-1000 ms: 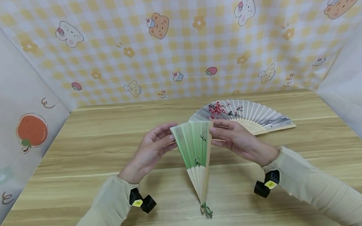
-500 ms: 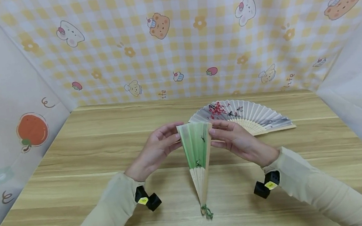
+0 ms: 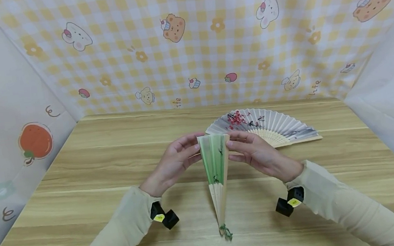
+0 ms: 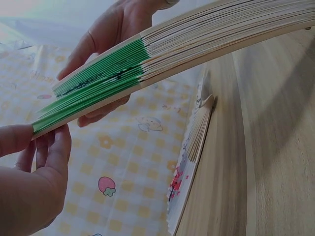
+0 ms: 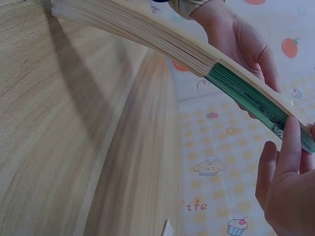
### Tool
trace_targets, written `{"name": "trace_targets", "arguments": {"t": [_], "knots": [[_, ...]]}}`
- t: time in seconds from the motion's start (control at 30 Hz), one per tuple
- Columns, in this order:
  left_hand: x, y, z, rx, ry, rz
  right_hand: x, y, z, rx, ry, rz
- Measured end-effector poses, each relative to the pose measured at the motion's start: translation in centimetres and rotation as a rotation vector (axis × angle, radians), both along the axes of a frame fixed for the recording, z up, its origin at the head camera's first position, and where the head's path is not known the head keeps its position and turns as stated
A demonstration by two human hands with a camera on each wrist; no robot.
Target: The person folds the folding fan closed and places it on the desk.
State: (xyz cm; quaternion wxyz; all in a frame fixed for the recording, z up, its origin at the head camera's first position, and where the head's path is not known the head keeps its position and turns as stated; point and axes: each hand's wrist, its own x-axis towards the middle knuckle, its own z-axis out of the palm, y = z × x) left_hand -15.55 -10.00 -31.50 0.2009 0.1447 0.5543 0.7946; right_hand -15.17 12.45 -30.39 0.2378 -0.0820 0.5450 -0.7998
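Note:
A green folding fan (image 3: 215,159) with pale wooden ribs and a green cord (image 3: 226,231) at its pivot stands mostly folded between both hands, pivot end toward me. My left hand (image 3: 177,159) holds the left edge of its leaf near the top, thumb in front and fingers behind. On the opposite side my right hand (image 3: 258,152) holds the outer wooden guard near its upper end. In the left wrist view the green pleats (image 4: 98,76) lie close together, with a narrow gap near the tip. The ribs run tightly stacked in the right wrist view.
Behind the right hand, a spread grey-white folding fan (image 3: 274,124) with red blossoms lies on the wooden table (image 3: 112,149). A yellow checked cloth (image 3: 196,50) hangs along the back. White cloth walls (image 3: 10,120) stand at the sides.
The green fan has narrowed as my left hand moved rightward, bringing its left edge closer to the right one. My right hand has barely moved. The grey-white fan stays put.

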Motion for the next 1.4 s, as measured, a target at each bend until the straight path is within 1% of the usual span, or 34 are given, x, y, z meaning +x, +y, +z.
{"name": "trace_targets", "arguments": {"t": [0.27,0.53,0.77,0.97,1.13,1.4], "knots": [[0.1,0.1,0.0,-0.001,0.002,-0.012,0.1,-0.1,0.2,0.008,-0.015,-0.017],[0.0,0.3,-0.1,-0.02,0.027,-0.025,0.0,-0.1,0.2,0.02,-0.02,-0.021],[-0.1,0.4,-0.1,-0.032,0.028,-0.02,0.1,-0.2,0.3,0.021,-0.012,-0.011],[0.0,0.8,-0.1,-0.018,0.025,-0.031,0.2,-0.4,0.3,0.016,-0.011,0.013],[0.1,1.1,-0.1,-0.008,0.023,-0.03,0.2,-0.6,0.3,0.012,-0.016,0.017],[0.2,1.3,0.0,-0.018,0.01,-0.01,0.1,-0.5,0.2,0.056,0.007,0.03]]}}
